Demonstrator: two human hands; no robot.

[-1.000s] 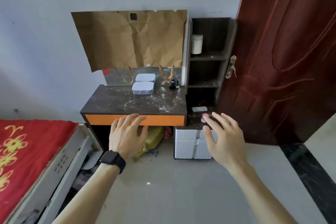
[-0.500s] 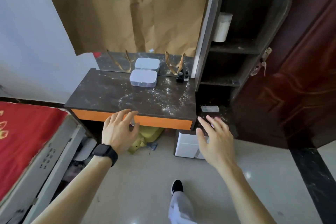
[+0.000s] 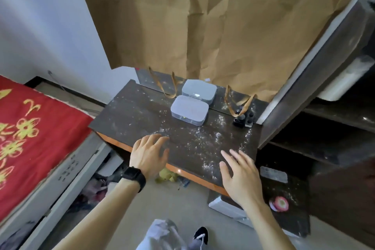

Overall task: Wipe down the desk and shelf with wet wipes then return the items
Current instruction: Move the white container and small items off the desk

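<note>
- The left hand [image 3: 149, 153] is spread wide and holds nothing; its fingers are over the near edge of the desk [image 3: 129, 115]
- The right hand [image 3: 238, 170] is open and empty too, over the near right part of the desk
- A flat pale pack [image 3: 274, 174] lies low on the shelf [image 3: 324, 148], to the right; I cannot tell if it holds wipes
- White dust [image 3: 203, 142] covers the desk; a bare hand could smear it or push it onto the floor
- The clear box [image 3: 189, 112] and small dark bottles [image 3: 243, 121] stand far back; a fast sweep could knock the bottles over
- Half a second ago both hands were in front of the orange edge; now they are over the top
</note>
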